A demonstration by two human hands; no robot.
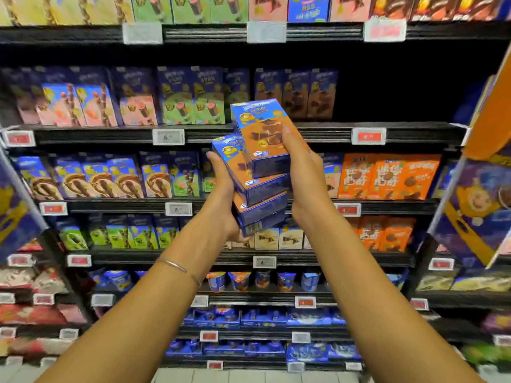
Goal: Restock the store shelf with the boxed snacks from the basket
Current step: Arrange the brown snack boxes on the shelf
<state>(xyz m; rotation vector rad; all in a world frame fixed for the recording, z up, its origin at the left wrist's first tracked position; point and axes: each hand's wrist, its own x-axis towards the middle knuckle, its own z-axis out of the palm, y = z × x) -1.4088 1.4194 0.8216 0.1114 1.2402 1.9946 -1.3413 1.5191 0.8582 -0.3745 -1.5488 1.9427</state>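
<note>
My left hand (221, 194) cups a fanned stack of boxed snacks (262, 189) from below and the side, fingers wrapped round its left edge, probably to steady the reserve. The top box (260, 128), tilted off the stack, is pinched in my right hand (304, 175), thumb on its face, apparently for shelving. Matching brown boxes (296, 92) stand behind; the dark shelf gap (392, 98) lies up and right, well apart.
</note>
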